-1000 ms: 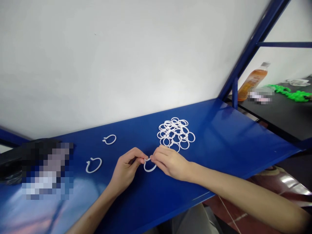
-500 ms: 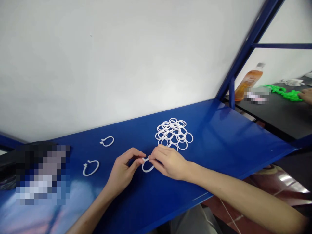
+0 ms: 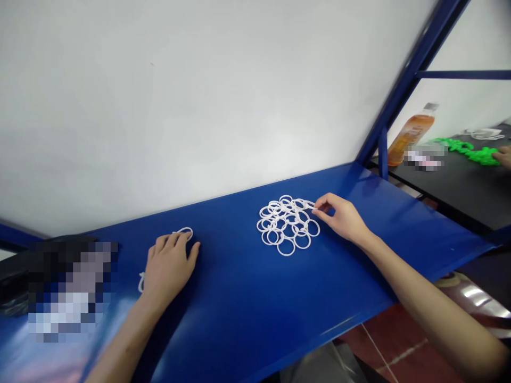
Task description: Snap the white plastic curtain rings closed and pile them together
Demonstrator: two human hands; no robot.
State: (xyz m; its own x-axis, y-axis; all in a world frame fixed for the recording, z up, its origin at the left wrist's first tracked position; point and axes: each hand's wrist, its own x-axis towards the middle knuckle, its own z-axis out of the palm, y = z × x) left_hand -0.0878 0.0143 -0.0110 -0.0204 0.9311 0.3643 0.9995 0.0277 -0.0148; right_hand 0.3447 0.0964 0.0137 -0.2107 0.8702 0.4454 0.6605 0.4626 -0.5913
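A pile of linked white plastic rings [image 3: 286, 246] lies flat on the blue table [image 3: 231, 298]. At its far right edge my right hand [image 3: 337, 213] pinches one white ring [image 3: 310, 206] between thumb and fingertips. Over on the left, my left hand [image 3: 170, 266] is spread palm down with its fingertips at a loose open white ring [image 3: 186, 230]; the fingers partly cover it. Another loose open white ring [image 3: 141, 282] shows beside that hand, mostly hidden behind it.
A black plastic bag [image 3: 67, 242] lies at the table's left end. The white wall [image 3: 199, 106] runs along the back. Beyond the blue frame post [image 3: 399, 106], a black table [image 3: 459, 186] holds an orange drink bottle [image 3: 411, 135], green linked pieces [image 3: 481, 156] and another person's hand [image 3: 505, 156].
My hands have parted: the left moved left to a loose ring, the right moved right to the pile's far edge. The ring between them earlier now lies at the pile's near side.
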